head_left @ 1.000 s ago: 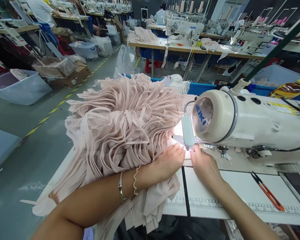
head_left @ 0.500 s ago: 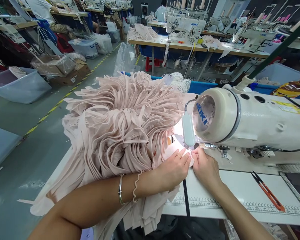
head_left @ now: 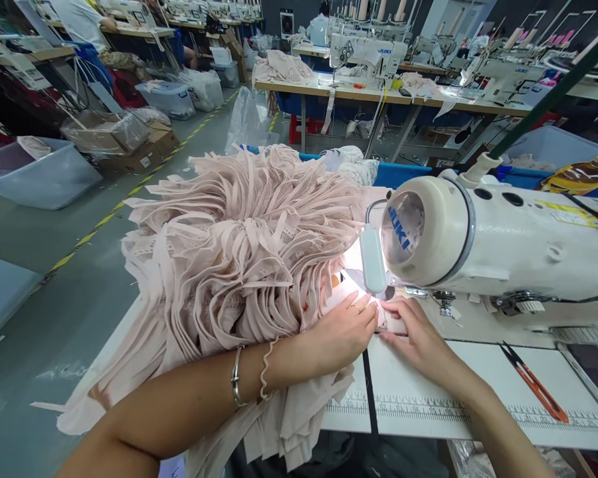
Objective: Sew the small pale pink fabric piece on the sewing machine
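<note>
Right hand (head_left: 419, 335), three o'clock of left hand (head_left: 343, 337), now parts its fingers, apparently leaving bunched left fingers, grip unclear, steadying thin pale-pink cloth (head_left: 343, 293).

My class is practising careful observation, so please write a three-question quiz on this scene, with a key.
1. True or false: the orange snips lie on the white tabletop, apart from the right hand.
2. Which arm wears the metal bracelet? A: right; B: left; C: both.
3. Fill in: the large heap of pale fabric lies to the ____ of the sewing machine.

Key: 1 true; 2 B; 3 left.
</note>
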{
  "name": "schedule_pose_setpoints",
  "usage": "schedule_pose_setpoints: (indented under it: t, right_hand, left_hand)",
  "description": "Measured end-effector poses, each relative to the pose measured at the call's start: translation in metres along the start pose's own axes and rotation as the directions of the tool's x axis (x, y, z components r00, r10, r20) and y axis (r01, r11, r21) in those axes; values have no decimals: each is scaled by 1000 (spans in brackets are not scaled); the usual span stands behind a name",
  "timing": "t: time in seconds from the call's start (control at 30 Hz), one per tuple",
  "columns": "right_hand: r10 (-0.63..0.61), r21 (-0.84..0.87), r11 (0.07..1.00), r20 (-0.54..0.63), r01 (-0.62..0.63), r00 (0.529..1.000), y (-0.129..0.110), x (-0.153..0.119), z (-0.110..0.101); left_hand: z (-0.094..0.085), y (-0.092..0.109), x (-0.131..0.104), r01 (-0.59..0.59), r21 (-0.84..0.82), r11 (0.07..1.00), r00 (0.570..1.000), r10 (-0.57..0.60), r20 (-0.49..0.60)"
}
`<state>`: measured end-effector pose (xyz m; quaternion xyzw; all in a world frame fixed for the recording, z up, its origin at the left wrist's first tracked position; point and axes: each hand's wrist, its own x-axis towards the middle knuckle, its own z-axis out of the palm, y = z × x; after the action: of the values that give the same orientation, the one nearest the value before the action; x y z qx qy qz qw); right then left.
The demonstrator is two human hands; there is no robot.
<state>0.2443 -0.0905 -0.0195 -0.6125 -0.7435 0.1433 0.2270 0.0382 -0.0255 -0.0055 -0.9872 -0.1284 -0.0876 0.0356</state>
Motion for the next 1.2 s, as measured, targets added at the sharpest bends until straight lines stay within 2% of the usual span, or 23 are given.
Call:
schedule_pose_setpoints:
  t: [0.1, 0.23, 0.33, 0.43, 0.5, 0.7, 0.83, 0.97, 1.2]
  right_hand:
    - [-221, -165, 968, -197, 189, 955, 6, -6, 5]
    - [-374, -311, 901, -204, 303, 905, 0, -2, 12]
    - [-391, -401, 868, -190, 292, 901, -8, 4, 14]
    - [-353, -537, 818, -186, 206, 917, -13, 8, 14]
    - [-344, -610, 773, -169, 177, 923, -13, 9, 14]
    - [-437, -666, 701, -118, 256, 892, -4, 12, 9]
    - [-383, -650, 728, -125, 216, 915, 7, 12, 11]
    - [-271, -630, 764, -117, 139, 956, 12, 10, 16]
    - [-124, -594, 803, -87, 49, 988, 13, 7, 19]
  left_hand:
    - [5, 0, 0, 1, -25, 1000, 997, -3, -72]
    - [10, 2, 0, 12, -46, 999, 995, -17, -95]
    - [12, 0, -1, 113, -88, 990, 987, -122, -109]
    - [14, -3, 1, 176, -83, 981, 976, -185, -114]
    - [17, -4, 4, 122, -67, 990, 985, -129, -114]
    - [24, 4, 11, 31, -24, 999, 983, -35, -179]
    - [25, 9, 12, -33, 113, 993, 995, 43, -89]
    - [26, 10, 13, -38, 226, 973, 996, 55, -71]
    - [20, 7, 12, -18, 217, 976, 996, 36, -81]
